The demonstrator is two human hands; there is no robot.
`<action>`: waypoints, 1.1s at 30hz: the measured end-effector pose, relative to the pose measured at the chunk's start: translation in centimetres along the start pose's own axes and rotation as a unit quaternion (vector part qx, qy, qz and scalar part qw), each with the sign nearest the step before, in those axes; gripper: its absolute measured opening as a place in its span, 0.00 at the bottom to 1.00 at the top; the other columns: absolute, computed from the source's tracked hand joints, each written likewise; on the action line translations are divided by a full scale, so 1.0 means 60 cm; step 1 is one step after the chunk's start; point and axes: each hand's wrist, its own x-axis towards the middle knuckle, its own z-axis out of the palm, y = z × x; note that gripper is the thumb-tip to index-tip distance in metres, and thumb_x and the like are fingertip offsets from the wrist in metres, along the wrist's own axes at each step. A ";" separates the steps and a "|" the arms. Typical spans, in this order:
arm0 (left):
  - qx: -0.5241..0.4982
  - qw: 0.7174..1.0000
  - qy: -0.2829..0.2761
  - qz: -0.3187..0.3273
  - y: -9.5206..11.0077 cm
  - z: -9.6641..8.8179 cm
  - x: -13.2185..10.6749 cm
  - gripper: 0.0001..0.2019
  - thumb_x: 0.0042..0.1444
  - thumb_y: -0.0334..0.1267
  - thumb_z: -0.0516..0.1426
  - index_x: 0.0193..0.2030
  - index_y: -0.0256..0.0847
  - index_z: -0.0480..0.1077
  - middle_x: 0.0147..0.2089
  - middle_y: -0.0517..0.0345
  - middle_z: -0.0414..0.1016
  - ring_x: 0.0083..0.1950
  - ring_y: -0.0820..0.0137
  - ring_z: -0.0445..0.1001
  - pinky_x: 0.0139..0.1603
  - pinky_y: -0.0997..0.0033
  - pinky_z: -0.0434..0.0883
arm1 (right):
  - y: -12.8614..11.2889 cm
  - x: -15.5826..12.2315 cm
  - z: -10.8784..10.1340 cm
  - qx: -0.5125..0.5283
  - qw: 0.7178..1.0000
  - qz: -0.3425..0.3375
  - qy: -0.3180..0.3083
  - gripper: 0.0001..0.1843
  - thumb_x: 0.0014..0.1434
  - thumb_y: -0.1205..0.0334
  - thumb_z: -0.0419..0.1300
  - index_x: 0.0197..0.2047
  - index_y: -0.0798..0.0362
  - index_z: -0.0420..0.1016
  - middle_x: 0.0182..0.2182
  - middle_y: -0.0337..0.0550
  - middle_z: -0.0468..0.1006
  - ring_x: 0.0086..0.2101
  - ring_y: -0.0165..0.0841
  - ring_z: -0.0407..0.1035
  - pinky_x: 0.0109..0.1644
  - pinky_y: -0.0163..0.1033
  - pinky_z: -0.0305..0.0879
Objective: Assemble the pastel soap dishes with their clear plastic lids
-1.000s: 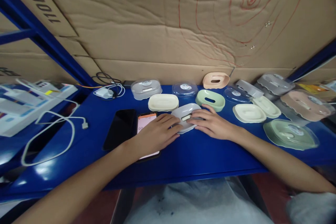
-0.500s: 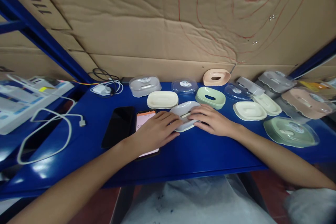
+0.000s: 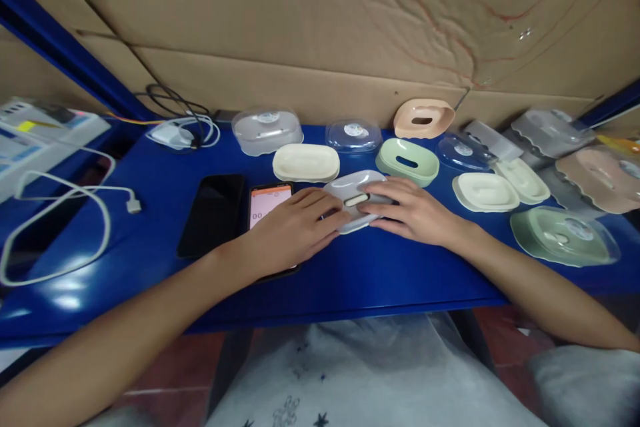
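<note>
A light grey oval soap dish [image 3: 347,184] lies on the blue table between my hands. In its middle slot sits a small cream oval piece [image 3: 356,200]. My left hand [image 3: 303,227] grips the dish's left side, its fingers bent over the rim. From the right, my right hand [image 3: 413,210] holds the other side, fingertips resting inside near the cream piece. Both palms hide parts of the rim. Just behind stand a cream soap dish [image 3: 306,163] and a green slotted soap dish [image 3: 423,168].
Phones, one dark [image 3: 213,217] and one lit [image 3: 267,200], lie by my left forearm. An orange slotted dish [image 3: 440,119], clear lids [image 3: 353,136] and lidded boxes [image 3: 565,233] stand at back and right. A white cable [image 3: 107,220] loops at left, before a cardboard wall [image 3: 250,20].
The view has tipped downward, so the table sits higher in the picture. My fingers have shifted slightly on the grey dish, and the cream piece shows more fully.
</note>
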 end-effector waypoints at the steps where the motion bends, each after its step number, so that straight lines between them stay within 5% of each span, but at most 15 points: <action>1: 0.006 1.000 -0.002 0.003 0.000 0.001 -0.001 0.12 0.72 0.30 0.55 0.59 0.38 0.71 0.54 0.47 0.78 0.55 0.57 0.77 0.61 0.53 0.76 | -0.001 0.000 0.000 -0.002 1.000 0.005 -0.007 0.17 0.75 0.58 0.60 0.63 0.50 0.79 0.65 0.54 0.76 0.65 0.46 0.71 0.70 0.59 0.66; 9: 0.005 1.000 -0.029 -0.006 -0.002 -0.001 0.002 0.09 0.71 0.30 0.55 0.55 0.38 0.73 0.55 0.48 0.78 0.56 0.58 0.77 0.62 0.54 0.76 | 0.018 0.022 -0.022 -0.005 0.999 0.048 0.000 0.18 0.78 0.52 0.54 0.61 0.48 0.80 0.65 0.49 0.77 0.62 0.44 0.74 0.67 0.56 0.69; 12: -0.005 1.000 -0.027 -0.001 -0.004 -0.002 0.003 0.09 0.73 0.33 0.54 0.55 0.38 0.74 0.54 0.48 0.79 0.56 0.57 0.77 0.62 0.52 0.76 | 0.069 0.066 -0.029 -0.038 0.992 0.118 0.016 0.22 0.79 0.51 0.51 0.64 0.50 0.78 0.67 0.52 0.75 0.65 0.49 0.70 0.70 0.62 0.65; 16: -0.045 0.999 -0.029 0.001 -0.006 -0.007 0.004 0.09 0.74 0.35 0.55 0.54 0.39 0.75 0.54 0.48 0.79 0.57 0.58 0.77 0.62 0.52 0.75 | 0.169 0.130 -0.006 -0.056 0.986 0.154 -0.013 0.40 0.70 0.39 0.62 0.77 0.49 0.62 0.75 0.54 0.61 0.71 0.61 0.59 0.71 0.72 0.58; 20: -0.073 0.997 -0.019 0.008 -0.002 -0.012 0.003 0.06 0.73 0.36 0.57 0.50 0.39 0.75 0.53 0.49 0.80 0.58 0.59 0.77 0.64 0.53 0.75 | 0.220 0.164 0.016 -0.041 0.978 0.194 -0.069 0.41 0.67 0.40 0.66 0.76 0.49 0.65 0.73 0.58 0.65 0.66 0.57 0.67 0.70 0.65 0.65; 26: -0.098 0.995 0.002 -0.015 0.001 -0.010 -0.005 0.08 0.71 0.41 0.61 0.49 0.39 0.74 0.54 0.48 0.79 0.59 0.57 0.78 0.62 0.55 0.77 | 0.148 0.141 -0.025 -0.059 0.981 0.182 0.015 0.27 0.73 0.48 0.61 0.68 0.53 0.76 0.67 0.56 0.74 0.67 0.53 0.69 0.70 0.60 0.67; 33: -0.053 0.995 0.066 -0.056 -0.004 -0.010 -0.004 0.24 0.68 0.44 0.65 0.67 0.43 0.66 0.69 0.39 0.67 0.69 0.48 0.70 0.67 0.42 0.74 | 0.000 0.032 -0.053 0.044 0.976 0.183 0.106 0.22 0.74 0.52 0.62 0.68 0.44 0.76 0.65 0.47 0.77 0.66 0.47 0.70 0.73 0.60 0.67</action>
